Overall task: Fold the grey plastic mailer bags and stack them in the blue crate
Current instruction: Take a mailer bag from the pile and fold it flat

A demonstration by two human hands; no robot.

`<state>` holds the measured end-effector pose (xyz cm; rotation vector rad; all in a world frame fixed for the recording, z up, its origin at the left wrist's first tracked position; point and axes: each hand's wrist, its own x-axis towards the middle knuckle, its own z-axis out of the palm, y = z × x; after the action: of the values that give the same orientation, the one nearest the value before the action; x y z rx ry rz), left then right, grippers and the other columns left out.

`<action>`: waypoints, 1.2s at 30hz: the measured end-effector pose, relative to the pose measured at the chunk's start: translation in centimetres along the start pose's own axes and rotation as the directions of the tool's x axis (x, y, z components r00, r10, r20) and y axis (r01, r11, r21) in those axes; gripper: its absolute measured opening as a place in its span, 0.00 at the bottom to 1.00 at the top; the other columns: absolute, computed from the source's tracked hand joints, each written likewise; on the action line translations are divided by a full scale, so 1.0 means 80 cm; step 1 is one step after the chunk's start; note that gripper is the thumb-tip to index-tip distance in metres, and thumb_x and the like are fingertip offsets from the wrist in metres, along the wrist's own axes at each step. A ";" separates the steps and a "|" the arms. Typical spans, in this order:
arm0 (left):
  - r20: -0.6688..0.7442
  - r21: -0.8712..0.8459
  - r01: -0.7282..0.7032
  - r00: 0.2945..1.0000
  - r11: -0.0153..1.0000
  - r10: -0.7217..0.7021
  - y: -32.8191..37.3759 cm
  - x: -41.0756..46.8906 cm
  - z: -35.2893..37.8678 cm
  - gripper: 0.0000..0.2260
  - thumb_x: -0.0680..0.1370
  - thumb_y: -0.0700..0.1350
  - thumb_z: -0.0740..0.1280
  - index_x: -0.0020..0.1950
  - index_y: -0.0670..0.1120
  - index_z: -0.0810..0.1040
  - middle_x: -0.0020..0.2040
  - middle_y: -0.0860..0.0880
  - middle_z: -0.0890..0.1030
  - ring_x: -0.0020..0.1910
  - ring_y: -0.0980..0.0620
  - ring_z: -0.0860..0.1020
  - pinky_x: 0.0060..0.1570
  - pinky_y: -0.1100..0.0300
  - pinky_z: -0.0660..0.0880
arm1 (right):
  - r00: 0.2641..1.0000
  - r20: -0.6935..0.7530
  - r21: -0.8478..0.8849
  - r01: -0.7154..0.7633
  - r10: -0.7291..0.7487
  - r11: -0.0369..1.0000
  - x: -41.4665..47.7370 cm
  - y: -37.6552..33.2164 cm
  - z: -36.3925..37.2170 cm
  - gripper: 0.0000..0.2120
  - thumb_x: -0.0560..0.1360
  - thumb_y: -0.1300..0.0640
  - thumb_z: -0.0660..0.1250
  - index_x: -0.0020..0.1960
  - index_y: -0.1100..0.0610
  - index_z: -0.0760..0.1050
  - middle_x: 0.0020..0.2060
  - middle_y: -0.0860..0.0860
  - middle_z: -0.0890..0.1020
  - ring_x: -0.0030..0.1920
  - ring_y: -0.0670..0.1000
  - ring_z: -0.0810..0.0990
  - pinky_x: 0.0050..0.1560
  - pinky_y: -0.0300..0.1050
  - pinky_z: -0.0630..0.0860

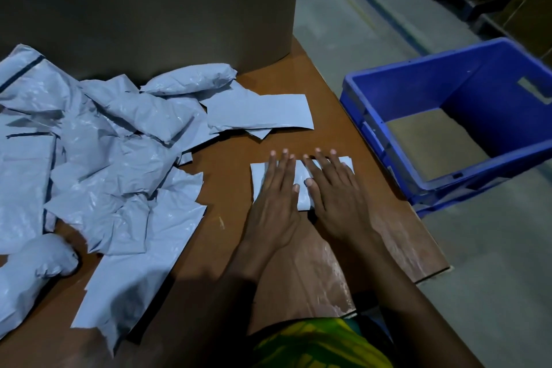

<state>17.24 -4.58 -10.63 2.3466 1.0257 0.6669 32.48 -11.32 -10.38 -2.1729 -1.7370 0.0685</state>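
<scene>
A: What's the layout?

B: A big box (149, 9) stands at the back of the table (328, 92). A loose pile (104, 143) of grey bags covers the table's left side. The crate (367, 119) sits on the floor just off the right edge.

A: And the one in hand?

B: A folded bag (301, 188) lies flat near the right edge, apart from the pile. The left hand (276, 188) and right hand (334, 188) lie on it side by side, fingers straight and spread. They're pressing, not gripping anything.

A: So how should it be done well?

B: This looks like the creasing step. Push the palms outward from the middle to drive out air, since the plastic looks springy. Square the edges, then carry it flat so it stacks level.
</scene>
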 end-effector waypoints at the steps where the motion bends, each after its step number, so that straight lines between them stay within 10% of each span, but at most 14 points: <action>1: -0.006 0.117 -0.034 0.999 0.993 0.035 -0.003 0.001 0.008 0.26 0.87 0.48 0.56 0.84 0.48 0.53 0.84 0.54 0.45 0.83 0.55 0.41 0.80 0.48 0.56 | 1.000 0.012 -0.012 -0.001 0.001 1.000 0.001 0.001 0.000 0.25 0.88 0.44 0.46 0.84 0.46 0.55 0.83 0.46 0.56 0.83 0.48 0.46 0.80 0.45 0.46; 7: 0.030 0.561 0.008 0.999 0.828 -0.030 -0.013 0.005 0.026 0.28 0.87 0.56 0.42 0.84 0.46 0.56 0.84 0.45 0.54 0.83 0.42 0.50 0.81 0.44 0.47 | 0.993 0.119 -0.036 -0.017 0.021 0.999 0.010 0.006 0.004 0.27 0.87 0.43 0.45 0.84 0.45 0.50 0.84 0.48 0.50 0.83 0.51 0.41 0.81 0.50 0.44; 11: 0.017 0.563 0.065 0.996 0.824 -0.090 -0.009 0.003 0.031 0.30 0.85 0.58 0.33 0.85 0.51 0.51 0.85 0.48 0.48 0.84 0.44 0.46 0.81 0.42 0.47 | 0.991 0.128 -0.021 -0.043 0.045 0.999 0.012 0.004 0.001 0.27 0.86 0.43 0.45 0.84 0.44 0.50 0.84 0.47 0.49 0.83 0.51 0.39 0.80 0.46 0.36; 22: 0.008 0.515 0.100 0.993 0.851 -0.121 -0.011 0.010 0.031 0.27 0.87 0.57 0.49 0.85 0.52 0.53 0.85 0.48 0.50 0.84 0.43 0.48 0.81 0.42 0.45 | 0.994 0.093 0.050 -0.060 0.056 0.997 0.018 0.001 0.005 0.28 0.85 0.41 0.43 0.84 0.45 0.54 0.84 0.47 0.53 0.83 0.50 0.41 0.82 0.53 0.44; 29: -0.091 -0.004 0.232 0.969 0.973 -0.232 -0.018 0.007 -0.005 0.24 0.87 0.54 0.50 0.83 0.52 0.59 0.84 0.54 0.55 0.83 0.56 0.49 0.81 0.54 0.47 | 0.996 -0.035 0.053 -0.085 0.087 0.995 0.044 -0.025 0.007 0.28 0.85 0.43 0.50 0.80 0.53 0.65 0.81 0.52 0.62 0.83 0.54 0.54 0.81 0.56 0.45; 36: -0.076 0.403 0.218 0.976 0.889 -0.205 -0.043 0.002 -0.001 0.24 0.88 0.58 0.49 0.84 0.60 0.51 0.85 0.48 0.53 0.84 0.46 0.49 0.81 0.40 0.47 | 0.992 -0.091 0.059 -0.084 0.089 0.995 0.041 0.003 0.010 0.29 0.86 0.41 0.49 0.77 0.57 0.70 0.78 0.53 0.69 0.80 0.54 0.62 0.80 0.56 0.57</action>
<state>15.49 -2.40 -12.63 2.5190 1.5373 0.4361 33.27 -8.05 -10.61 -2.1756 -1.5714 0.0349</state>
